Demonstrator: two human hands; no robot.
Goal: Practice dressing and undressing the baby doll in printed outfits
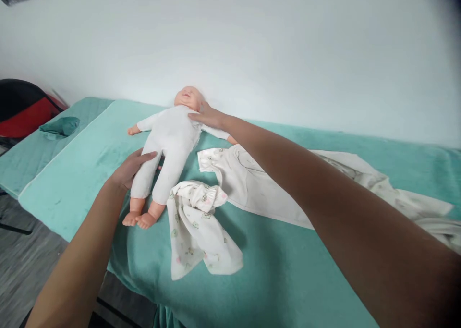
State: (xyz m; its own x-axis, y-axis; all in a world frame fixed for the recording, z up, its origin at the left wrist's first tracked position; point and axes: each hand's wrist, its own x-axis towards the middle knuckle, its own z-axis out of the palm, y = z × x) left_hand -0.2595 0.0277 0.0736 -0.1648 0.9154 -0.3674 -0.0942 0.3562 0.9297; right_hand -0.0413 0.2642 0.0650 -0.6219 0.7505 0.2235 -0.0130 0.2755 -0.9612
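My left hand (131, 168) grasps the thigh of a baby doll (173, 128) lying face-up on a teal-covered massage table (86, 160), my right hand (209, 115) clasping its shoulder, printed baby pants (196, 234) beside its feet.

Soft light, faint shadows, dark upper-right corner

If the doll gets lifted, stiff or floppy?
The doll likely sags at the limbs: its white body looks like stuffed cloth. The smooth head and feet look moulded, so probably stiff. Rolling seems unlikely with its arms out.
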